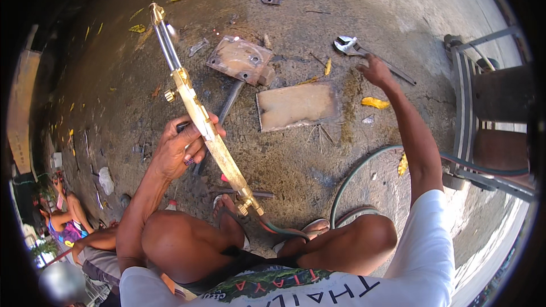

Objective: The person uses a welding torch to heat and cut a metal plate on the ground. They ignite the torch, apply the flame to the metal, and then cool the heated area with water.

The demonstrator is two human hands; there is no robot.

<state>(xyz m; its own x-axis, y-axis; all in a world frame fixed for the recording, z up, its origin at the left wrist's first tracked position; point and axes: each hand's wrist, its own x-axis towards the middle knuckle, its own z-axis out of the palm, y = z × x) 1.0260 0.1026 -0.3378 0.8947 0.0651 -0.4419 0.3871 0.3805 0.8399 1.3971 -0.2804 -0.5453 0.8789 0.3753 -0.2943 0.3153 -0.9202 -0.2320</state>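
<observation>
Brass cutting torch [200, 115] sits in our left hand [177, 150], fingers wrapped around the middle of its body, the nozzle pointing up and away from us and the hoses [284, 231] trailing from its rear end past our sandalled feet. Our right hand [375, 70] reaches out beyond the flat steel plate [296, 106], fingers spread loosely and empty, just beside the adjustable wrench [348, 45]. To do this well, we judge the torch should stay steady and aimed clear of our legs while the free hand closes on the wrench handle, not its jaw end. Left of the steel plate lies a drilled rusty bracket [240, 58]. We see no containers in this view; everything rests on the bare concrete floor [398, 5].
</observation>
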